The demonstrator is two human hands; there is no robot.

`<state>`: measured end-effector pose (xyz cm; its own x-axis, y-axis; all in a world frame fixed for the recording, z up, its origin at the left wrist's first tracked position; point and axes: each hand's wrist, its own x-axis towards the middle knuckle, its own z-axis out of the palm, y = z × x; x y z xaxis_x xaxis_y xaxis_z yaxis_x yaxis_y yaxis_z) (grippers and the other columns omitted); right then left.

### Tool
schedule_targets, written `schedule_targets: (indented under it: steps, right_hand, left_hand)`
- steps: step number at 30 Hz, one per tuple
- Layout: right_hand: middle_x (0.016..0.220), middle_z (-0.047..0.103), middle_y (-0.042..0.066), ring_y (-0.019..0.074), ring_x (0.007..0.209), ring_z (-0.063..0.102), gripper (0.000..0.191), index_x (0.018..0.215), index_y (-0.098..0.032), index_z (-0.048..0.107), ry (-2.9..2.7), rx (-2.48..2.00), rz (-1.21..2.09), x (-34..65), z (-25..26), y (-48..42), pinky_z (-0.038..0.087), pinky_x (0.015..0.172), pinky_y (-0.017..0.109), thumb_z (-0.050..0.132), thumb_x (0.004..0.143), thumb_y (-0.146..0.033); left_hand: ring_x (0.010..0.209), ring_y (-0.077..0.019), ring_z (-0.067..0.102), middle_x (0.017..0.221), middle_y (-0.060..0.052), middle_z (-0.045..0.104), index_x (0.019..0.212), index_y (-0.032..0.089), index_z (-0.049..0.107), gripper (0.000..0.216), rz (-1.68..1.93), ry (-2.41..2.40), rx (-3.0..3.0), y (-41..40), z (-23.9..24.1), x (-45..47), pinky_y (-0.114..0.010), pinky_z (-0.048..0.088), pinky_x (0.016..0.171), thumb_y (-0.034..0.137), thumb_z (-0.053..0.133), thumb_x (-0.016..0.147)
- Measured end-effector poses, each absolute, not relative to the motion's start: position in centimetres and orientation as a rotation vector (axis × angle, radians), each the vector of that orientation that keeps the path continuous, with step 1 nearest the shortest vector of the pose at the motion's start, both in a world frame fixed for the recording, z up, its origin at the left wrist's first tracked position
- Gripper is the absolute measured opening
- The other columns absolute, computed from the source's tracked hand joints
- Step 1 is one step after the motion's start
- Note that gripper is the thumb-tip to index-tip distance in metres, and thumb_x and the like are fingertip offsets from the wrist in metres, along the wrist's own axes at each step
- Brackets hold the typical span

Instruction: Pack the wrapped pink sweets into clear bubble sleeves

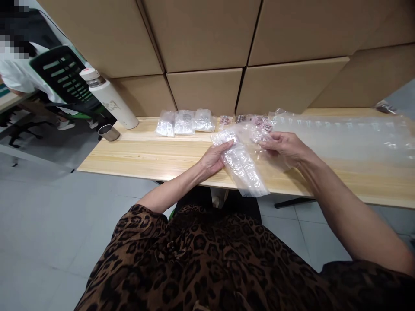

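A clear plastic bag (244, 166) is held over the front part of the wooden table (139, 155). My left hand (214, 158) grips its left edge, thumb on top. My right hand (283, 147) pinches the bag's upper right part with closed fingers. Behind the bag lie small printed packets (256, 121). Three filled clear pouches (184, 122) sit in a row further left, near the back of the table. A long sheet of air-cushion film (343, 134) stretches across the right side of the table, just right of my right hand.
Large cardboard boxes (204, 39) are stacked along the table's back. A white flask (108, 98) and a metal cup (109, 132) stand at the far left corner. Another person sits in a black mesh chair (61, 77) at the left. Grey tiled floor lies below.
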<state>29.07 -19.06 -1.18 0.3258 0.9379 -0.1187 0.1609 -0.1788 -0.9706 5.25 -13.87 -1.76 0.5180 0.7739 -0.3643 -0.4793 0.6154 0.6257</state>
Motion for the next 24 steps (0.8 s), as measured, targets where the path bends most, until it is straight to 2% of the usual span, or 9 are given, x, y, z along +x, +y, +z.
schedule_targets:
  steps: [2,4,9,12,15,16,19,21,24]
  right_hand:
    - [0.065,0.057,0.000,0.0101,0.053,0.044,0.030,0.082,-0.018,0.075,-1.059,-1.515,1.027,27.6,0.1,-20.3,0.034,0.050,0.026,0.094,0.071,-0.039]
    - [0.067,0.061,0.000,0.0110,0.053,0.046,0.024,0.091,-0.020,0.080,-1.184,-1.455,0.987,25.1,1.5,-21.7,0.037,0.050,0.027,0.089,0.077,-0.038]
    - [0.092,0.074,0.008,0.0220,0.081,0.066,0.027,0.116,-0.023,0.080,-1.801,-1.472,0.646,19.6,1.1,-23.2,0.056,0.078,0.038,0.068,0.092,-0.021]
    - [0.109,0.074,0.014,0.0287,0.098,0.069,0.038,0.130,-0.019,0.074,-2.070,-1.479,0.420,18.9,-0.6,-23.2,0.057,0.090,0.044,0.053,0.099,-0.020]
    - [0.109,0.072,0.015,0.0277,0.094,0.069,0.045,0.140,-0.017,0.069,-2.206,-1.504,0.270,19.4,-1.7,-23.4,0.058,0.081,0.040,0.045,0.102,-0.020]
    - [0.106,0.071,0.014,0.0260,0.089,0.068,0.046,0.141,-0.018,0.068,-2.236,-1.507,0.228,19.5,-1.8,-23.5,0.057,0.076,0.037,0.044,0.103,-0.020]
    - [0.099,0.068,0.012,0.0214,0.075,0.063,0.046,0.143,-0.021,0.068,-2.290,-1.468,0.189,19.6,-1.8,-24.2,0.054,0.066,0.034,0.042,0.106,-0.023]
    - [0.102,0.070,0.013,0.0221,0.079,0.066,0.044,0.139,-0.020,0.071,-2.240,-1.406,0.261,19.5,-1.7,-24.7,0.057,0.072,0.036,0.042,0.107,-0.028]
    - [0.112,0.075,0.013,0.0256,0.096,0.071,0.038,0.126,-0.020,0.075,-1.939,-1.381,0.584,19.3,-1.6,-25.0,0.061,0.088,0.042,0.058,0.104,-0.047]
  left_hand:
    - [0.078,-0.0126,0.072,0.085,-0.004,0.078,0.091,0.010,0.075,0.009,0.811,0.685,0.507,-14.0,-2.2,5.4,-0.033,0.055,0.099,0.004,0.079,0.086]
    - [0.077,-0.0130,0.072,0.085,-0.004,0.078,0.091,0.010,0.074,0.010,0.832,0.685,0.524,-14.1,-2.6,5.8,-0.033,0.055,0.096,0.005,0.080,0.085]
    - [0.070,-0.0107,0.067,0.071,0.001,0.070,0.083,0.013,0.068,0.013,0.895,0.705,0.471,-14.3,-2.3,6.8,-0.028,0.056,0.094,0.010,0.070,0.096]
    - [0.097,-0.0184,0.076,0.086,-0.006,0.077,0.097,0.013,0.072,0.032,0.891,0.601,0.354,-14.4,-1.5,6.0,-0.033,0.057,0.105,0.039,0.058,0.108]
    - [0.128,-0.0251,0.072,0.114,-0.011,0.080,0.121,0.012,0.073,0.054,0.904,0.418,0.320,-14.9,-0.9,4.8,-0.040,0.054,0.117,0.059,0.051,0.108]
    - [0.132,-0.0250,0.071,0.117,-0.011,0.079,0.124,0.013,0.072,0.049,0.912,0.403,0.328,-15.1,-0.8,4.5,-0.041,0.053,0.120,0.055,0.056,0.107]
    - [0.129,-0.0223,0.073,0.112,-0.008,0.081,0.118,0.012,0.074,0.021,0.937,0.519,0.362,-15.4,-0.9,4.1,-0.039,0.050,0.124,0.021,0.069,0.099]
    - [0.126,-0.0217,0.074,0.107,-0.007,0.081,0.110,0.011,0.074,0.016,0.975,0.592,0.400,-15.2,-0.8,4.0,-0.039,0.050,0.123,0.008,0.068,0.095]
    - [0.133,-0.0230,0.071,0.112,-0.005,0.081,0.109,0.013,0.074,0.014,1.055,0.581,0.518,-14.5,-0.3,3.7,-0.043,0.050,0.123,0.010,0.068,0.097]
